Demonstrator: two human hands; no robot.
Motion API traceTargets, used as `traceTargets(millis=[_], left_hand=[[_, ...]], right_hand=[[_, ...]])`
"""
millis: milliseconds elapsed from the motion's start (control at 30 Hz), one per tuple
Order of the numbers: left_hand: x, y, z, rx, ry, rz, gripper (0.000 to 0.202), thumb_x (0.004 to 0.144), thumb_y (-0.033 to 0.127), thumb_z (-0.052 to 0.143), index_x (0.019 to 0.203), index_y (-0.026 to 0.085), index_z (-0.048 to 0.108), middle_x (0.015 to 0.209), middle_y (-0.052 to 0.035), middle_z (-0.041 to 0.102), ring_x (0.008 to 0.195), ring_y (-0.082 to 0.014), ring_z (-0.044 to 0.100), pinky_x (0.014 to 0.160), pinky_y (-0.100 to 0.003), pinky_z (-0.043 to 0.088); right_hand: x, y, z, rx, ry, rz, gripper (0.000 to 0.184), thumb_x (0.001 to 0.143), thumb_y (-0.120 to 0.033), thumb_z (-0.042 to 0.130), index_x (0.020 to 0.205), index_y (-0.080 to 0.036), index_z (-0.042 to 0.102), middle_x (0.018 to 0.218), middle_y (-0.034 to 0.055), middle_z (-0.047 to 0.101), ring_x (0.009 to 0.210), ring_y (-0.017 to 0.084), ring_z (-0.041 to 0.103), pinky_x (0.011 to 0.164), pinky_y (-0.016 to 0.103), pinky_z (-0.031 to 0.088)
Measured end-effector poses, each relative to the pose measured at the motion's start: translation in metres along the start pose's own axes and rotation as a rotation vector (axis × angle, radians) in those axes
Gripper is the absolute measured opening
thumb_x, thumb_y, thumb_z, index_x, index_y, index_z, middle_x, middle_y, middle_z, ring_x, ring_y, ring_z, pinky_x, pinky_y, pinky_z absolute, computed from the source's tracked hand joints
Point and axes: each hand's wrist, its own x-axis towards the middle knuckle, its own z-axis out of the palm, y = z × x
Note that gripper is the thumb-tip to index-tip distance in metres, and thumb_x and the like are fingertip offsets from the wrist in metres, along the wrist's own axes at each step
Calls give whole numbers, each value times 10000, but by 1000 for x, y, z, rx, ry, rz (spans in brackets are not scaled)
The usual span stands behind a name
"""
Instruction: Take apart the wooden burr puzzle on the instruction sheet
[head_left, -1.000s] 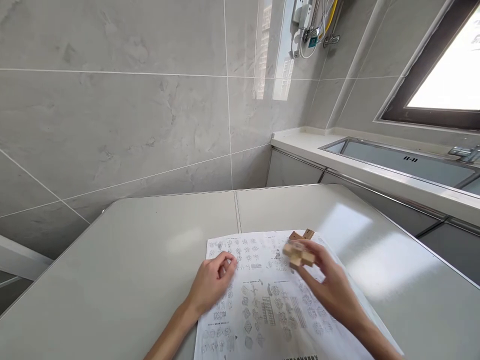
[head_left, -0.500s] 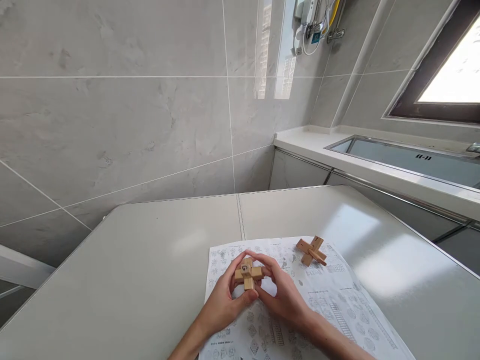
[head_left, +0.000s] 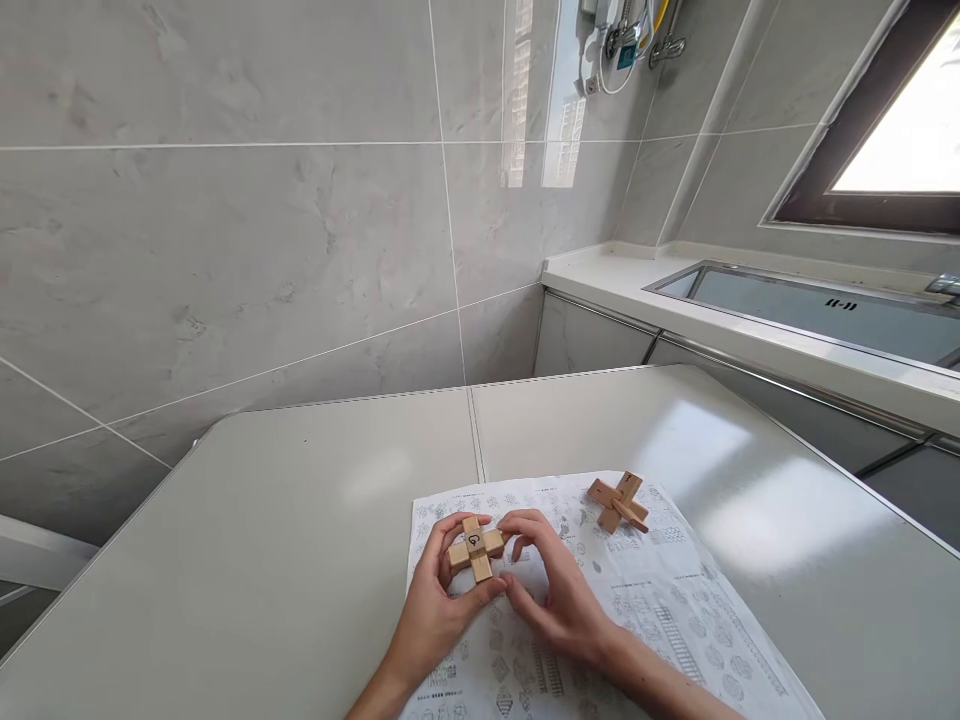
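A pale wooden burr puzzle (head_left: 475, 546), cross-shaped with a dark letter like a G on its middle, is held in my left hand (head_left: 437, 592), whose fingers curl behind it and whose thumb lies along its near side. Just right of it, my right hand (head_left: 559, 585) has its thumb and fingers bent apart. Its fingertips are close to the puzzle's right arm; whether they touch it I cannot tell. A darker brown wooden burr puzzle (head_left: 619, 502) rests beyond my right hand on the printed instruction sheet (head_left: 600, 600).
The white table (head_left: 247, 560) has a seam running from its far edge to the sheet. A grey tiled wall (head_left: 225, 240) stands behind. At the right is a counter (head_left: 600, 275) with an inset sink (head_left: 810, 305), below a window (head_left: 907, 120).
The pale puzzle has turned and shifted slightly left with my left hand. My right hand has opened wider and drawn a little away from it.
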Motion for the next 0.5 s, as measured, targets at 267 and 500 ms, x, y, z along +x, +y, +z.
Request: traceTargets(millis=[267,500], left_hand=[[-2,-3,1,160,-17,36,677,769,432,919,1336,269,585,1327,-102,688,1240,-307,660,1072,-400,518],[-5,-3,-1,210,-48,85,698,741,397,936,1342,274,605,1305,-83,709,1197,-294,674,1018,-379,541]], right_hand=[[7,-2,-9,49,-85,270,341,1098,-490,466,1095,-220,675,968,68,729,843,220,668,786,343,528],[7,-6,-20,337,-216,393,442,1047,-605,565,1128,-184,674,822,19,684,696,162,612,665,287,487]])
